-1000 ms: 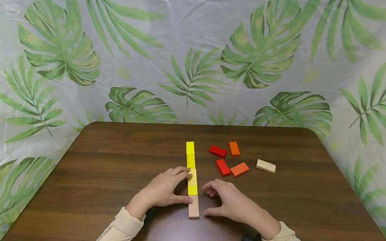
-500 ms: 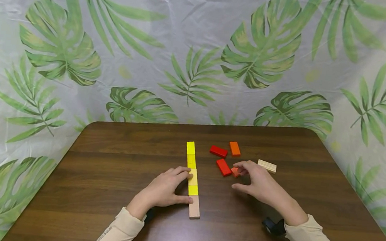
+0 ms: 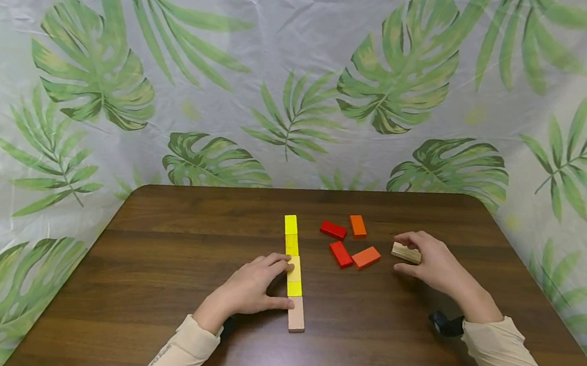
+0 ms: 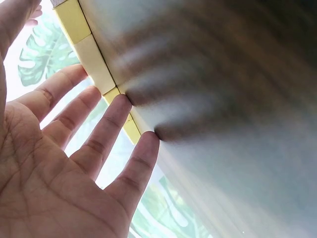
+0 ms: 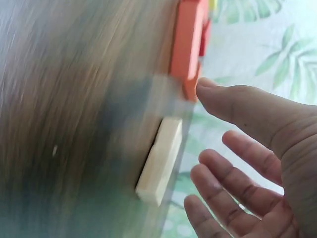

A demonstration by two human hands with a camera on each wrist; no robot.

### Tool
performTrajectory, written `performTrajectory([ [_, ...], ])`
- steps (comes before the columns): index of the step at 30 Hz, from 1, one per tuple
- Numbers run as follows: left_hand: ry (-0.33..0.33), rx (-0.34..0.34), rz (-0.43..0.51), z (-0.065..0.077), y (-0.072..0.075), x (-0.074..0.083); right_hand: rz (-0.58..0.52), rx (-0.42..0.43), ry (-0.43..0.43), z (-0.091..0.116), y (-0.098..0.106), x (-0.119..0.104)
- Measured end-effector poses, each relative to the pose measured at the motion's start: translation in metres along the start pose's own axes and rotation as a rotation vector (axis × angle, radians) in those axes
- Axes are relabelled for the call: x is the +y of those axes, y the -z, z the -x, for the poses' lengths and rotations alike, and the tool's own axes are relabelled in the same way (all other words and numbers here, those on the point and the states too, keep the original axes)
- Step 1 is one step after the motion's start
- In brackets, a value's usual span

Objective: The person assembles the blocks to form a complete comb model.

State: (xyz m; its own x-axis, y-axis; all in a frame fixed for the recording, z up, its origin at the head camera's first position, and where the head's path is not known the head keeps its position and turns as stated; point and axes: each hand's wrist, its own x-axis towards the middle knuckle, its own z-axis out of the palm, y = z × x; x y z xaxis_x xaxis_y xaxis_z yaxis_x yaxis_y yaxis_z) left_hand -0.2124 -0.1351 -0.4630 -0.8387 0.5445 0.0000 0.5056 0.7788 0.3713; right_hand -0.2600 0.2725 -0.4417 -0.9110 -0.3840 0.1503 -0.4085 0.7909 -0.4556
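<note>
Table (image 3: 132,262) surface stretched from the left edge to the left hand (image 3: 252,285); more lay between the row (image 3: 294,289) and the coloured blocks, and from the right hand (image 3: 436,264) to the right edge. A leaf-print cloth (image 3: 306,49) rose behind the far edge.

The row was yellow, pale and tan blocks laid end to end, pointing away from the person. To its right, red blocks (image 3: 341,254) and orange blocks (image 3: 366,258) lay at mixed angles; beyond them sat the wood block (image 3: 404,252), pale, with lines along its top.

The left hand was spread, thumb and fingers well apart, tips at the row's left side, thumb by the tan near end. The right hand was wide too; the wood block lay just left of it, a gap showing between them in the right wrist view.
</note>
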Motion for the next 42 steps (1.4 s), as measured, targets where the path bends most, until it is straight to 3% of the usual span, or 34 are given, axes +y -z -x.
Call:
performTrajectory([
  [13,0.004,-0.006,-0.009,0.002,0.001,0.002,0.049,-0.031,-0.028,0.0,0.0,0.026],
  [28,-0.007,-0.006,-0.006,0.001,0.001,0.001,-0.063,-0.099,-0.084,0.001,-0.001,0.025],
  [42,-0.007,-0.007,-0.004,0.001,0.0,0.0,-0.163,-0.083,-0.171,-0.003,-0.005,0.035],
])
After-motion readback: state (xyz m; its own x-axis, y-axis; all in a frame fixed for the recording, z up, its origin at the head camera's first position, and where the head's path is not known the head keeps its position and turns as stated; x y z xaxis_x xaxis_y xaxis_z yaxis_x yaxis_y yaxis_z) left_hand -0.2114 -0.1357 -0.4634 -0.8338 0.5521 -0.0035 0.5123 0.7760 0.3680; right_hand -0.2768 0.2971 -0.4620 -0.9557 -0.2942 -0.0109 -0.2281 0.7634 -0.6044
